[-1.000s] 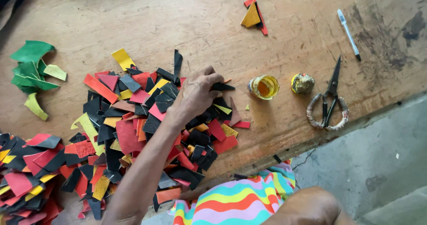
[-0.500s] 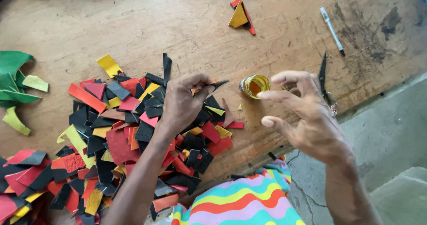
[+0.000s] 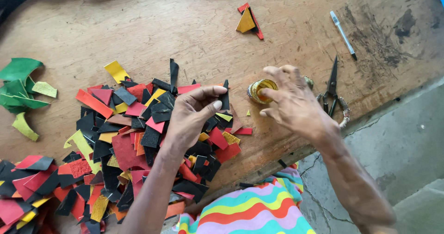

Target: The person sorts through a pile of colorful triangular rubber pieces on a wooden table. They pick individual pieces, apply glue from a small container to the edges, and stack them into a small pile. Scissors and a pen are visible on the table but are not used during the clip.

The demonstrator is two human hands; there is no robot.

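Black leather sliver [image 3: 225,95] pinched in left hand [image 3: 192,116] fingers; right hand [image 3: 291,102] fingers loose over glass jar [image 3: 260,90].

We saw a pile of scraps [image 3: 129,137] on the left part of the table [image 3: 194,25]. Our left hand [image 3: 192,116] was above its right edge and pinched one scrap [image 3: 225,96]. Just right of it stood a small jar [image 3: 261,90], under our right hand [image 3: 293,104]. Scissors [image 3: 333,88] lay further right, and a pen [image 3: 342,29] behind them.
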